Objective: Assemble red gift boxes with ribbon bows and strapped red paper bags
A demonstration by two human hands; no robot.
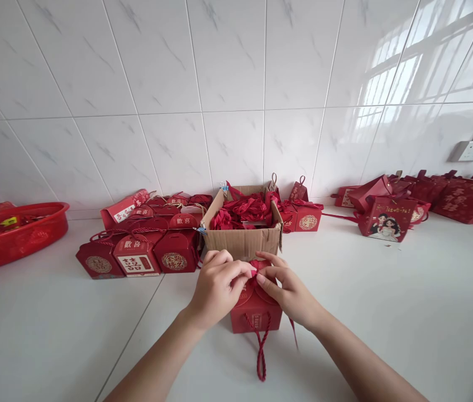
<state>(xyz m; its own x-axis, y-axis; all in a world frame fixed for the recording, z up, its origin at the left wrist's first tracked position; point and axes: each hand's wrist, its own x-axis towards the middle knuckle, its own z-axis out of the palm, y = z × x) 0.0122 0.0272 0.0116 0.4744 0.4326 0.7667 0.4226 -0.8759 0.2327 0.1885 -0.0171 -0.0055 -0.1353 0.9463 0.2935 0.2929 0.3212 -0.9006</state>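
Observation:
A red gift box (256, 316) stands upright on the white counter in front of me, its petal-like top flaps folded in. A twisted red cord handle (261, 357) hangs down its near side. Over the top of the box, my left hand (223, 282) pinches a red ribbon (254, 272) between thumb and forefinger. My right hand (288, 287) is closed on the same ribbon from the other side, thumb and fingertips at its middle. One ribbon tail (294, 334) trails down at the right of the box. The fingers partly hide the knot area.
Just behind, an open cardboard box (242, 241) holds many red ribbons. Several red gift boxes (138, 257) stand left of it, more (308, 219) to its right. A red basin (47, 226) is far left; red bags (466, 198) sit far right. A tiled wall (236, 145) backs the counter.

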